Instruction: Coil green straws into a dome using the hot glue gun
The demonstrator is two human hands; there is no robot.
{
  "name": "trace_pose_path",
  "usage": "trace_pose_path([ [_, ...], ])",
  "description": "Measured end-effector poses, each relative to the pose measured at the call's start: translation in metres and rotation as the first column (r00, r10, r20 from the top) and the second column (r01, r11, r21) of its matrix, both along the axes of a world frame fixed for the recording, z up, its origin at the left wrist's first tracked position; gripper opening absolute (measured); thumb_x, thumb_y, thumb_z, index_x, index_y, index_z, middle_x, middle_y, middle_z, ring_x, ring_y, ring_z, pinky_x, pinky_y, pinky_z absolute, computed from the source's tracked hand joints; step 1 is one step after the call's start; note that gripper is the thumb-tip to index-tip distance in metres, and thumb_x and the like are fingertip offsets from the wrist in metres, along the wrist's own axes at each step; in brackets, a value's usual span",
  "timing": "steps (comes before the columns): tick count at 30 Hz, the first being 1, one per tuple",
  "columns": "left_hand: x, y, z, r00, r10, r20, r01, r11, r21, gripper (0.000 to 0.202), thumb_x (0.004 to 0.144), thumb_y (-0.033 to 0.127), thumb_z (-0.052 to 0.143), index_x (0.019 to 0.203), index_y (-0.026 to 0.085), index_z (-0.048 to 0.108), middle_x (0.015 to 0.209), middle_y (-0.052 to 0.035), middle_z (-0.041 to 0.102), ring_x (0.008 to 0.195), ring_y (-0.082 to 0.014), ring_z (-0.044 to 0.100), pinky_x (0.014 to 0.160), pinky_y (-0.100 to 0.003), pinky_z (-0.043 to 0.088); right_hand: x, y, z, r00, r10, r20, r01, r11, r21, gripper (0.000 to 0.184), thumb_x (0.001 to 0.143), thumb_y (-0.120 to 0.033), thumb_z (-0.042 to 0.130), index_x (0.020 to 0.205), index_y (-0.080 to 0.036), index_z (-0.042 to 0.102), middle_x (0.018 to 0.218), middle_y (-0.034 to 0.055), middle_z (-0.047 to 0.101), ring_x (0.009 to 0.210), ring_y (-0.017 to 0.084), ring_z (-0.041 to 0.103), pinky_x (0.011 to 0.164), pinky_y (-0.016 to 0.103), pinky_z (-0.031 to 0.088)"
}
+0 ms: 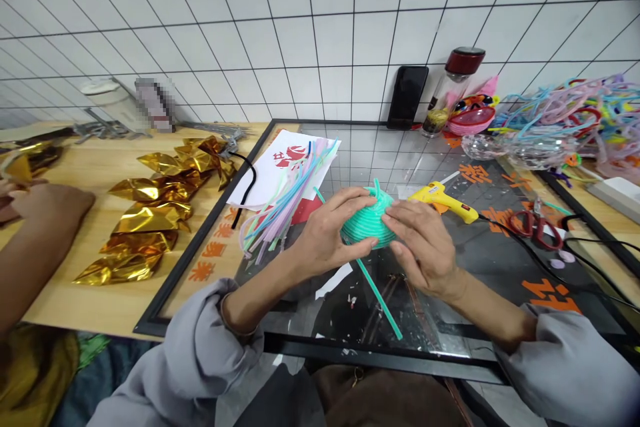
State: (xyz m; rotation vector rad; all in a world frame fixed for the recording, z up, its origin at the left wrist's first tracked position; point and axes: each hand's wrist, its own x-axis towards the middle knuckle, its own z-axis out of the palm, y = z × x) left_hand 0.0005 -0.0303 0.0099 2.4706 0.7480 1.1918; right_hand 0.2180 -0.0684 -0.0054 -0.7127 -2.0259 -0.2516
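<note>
Both my hands cup a small teal dome [367,221] made of coiled plastic tube, held just above the glass table top [360,147]. My left hand [327,230] wraps its fingers round the dome's left side. My right hand [425,243] presses its fingers on the right side. A loose teal tube end [380,293] trails from the dome toward me. A yellow glue gun [443,199] lies just behind my right hand.
A bundle of pastel tubes [280,207] lies on a white paper to the left. Gold foil shapes [155,207] cover the wooden table, where another person's hand [45,203] works. Red scissors [535,227], a black phone [407,97], a bottle [453,90] and tangled coloured tubes [575,113] are at the right.
</note>
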Motion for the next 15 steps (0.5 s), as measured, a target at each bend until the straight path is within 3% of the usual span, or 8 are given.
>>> trace_pose_path([
  [6, -0.0003, -0.0005, 0.0009, 1.0, -0.017, -0.004, 0.017, 1.0, -0.017, 0.051, 0.083, 0.026, 0.075, 0.131, 0.019, 0.057, 0.131, -0.015, 0.062, 0.124, -0.0275, 0.061, 0.107, -0.049, 0.053, -0.0001, 0.0015, -0.0003, 0.999, -0.006, -0.034, 0.006, 1.0, 0.024, 0.049, 0.091, -0.017, 0.055, 0.14, -0.014, 0.057, 0.12, 0.017, 0.069, 0.117, 0.033, 0.064, 0.099, 0.055, 0.053],
  [11, -0.0008, 0.001, 0.0003, 1.0, -0.007, 0.002, 0.007, 1.0, -0.017, 0.05, 0.083, 0.026, 0.074, 0.13, 0.019, 0.057, 0.131, -0.0156, 0.062, 0.124, -0.0271, 0.061, 0.107, -0.048, 0.052, -0.0024, 0.0003, -0.0021, 0.999, 0.031, 0.043, -0.031, 1.0, 0.002, 0.046, 0.091, -0.017, 0.057, 0.136, -0.015, 0.06, 0.117, 0.0162, 0.071, 0.118, 0.032, 0.065, 0.098, 0.054, 0.055],
  [15, -0.0015, 0.0015, 0.0003, 1.0, -0.022, -0.011, 0.022, 1.0, -0.021, 0.051, 0.082, 0.024, 0.075, 0.13, 0.018, 0.057, 0.133, -0.016, 0.061, 0.126, -0.0273, 0.06, 0.109, -0.048, 0.052, -0.0018, -0.0006, -0.0006, 0.999, 0.014, -0.044, -0.015, 1.0, -0.024, 0.044, 0.092, -0.017, 0.053, 0.136, -0.018, 0.06, 0.118, 0.0145, 0.07, 0.114, 0.03, 0.067, 0.098, 0.054, 0.054],
])
